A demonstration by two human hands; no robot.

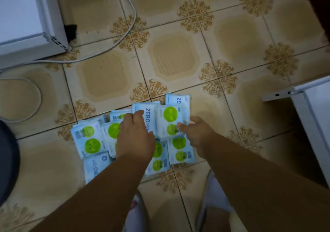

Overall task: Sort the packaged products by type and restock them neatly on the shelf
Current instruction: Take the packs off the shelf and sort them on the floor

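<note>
Nearest the camera, at six o'clock, pale slippers point(212, 196) stand on the patterned beige tile floor point(171, 60). Beyond them lies a heap of pale blue packets point(85, 139) (some with green circles, some printed ZERO). Left hand point(135, 135) rests on the ZERO packet point(142, 110), fingers relaxed; right hand point(198, 133) pinches a green-circled packet point(169, 123). At ten o'clock, a white cabinet point(26, 26) and white cable point(125, 17).

About six green-circle packets point(87, 139) show in the floor pile, three blue ZERO packets point(144, 114), and one pale packet with a round blue mark point(97, 164); hands hide part of the pile. Two hands, two white cables point(132, 14).
</note>
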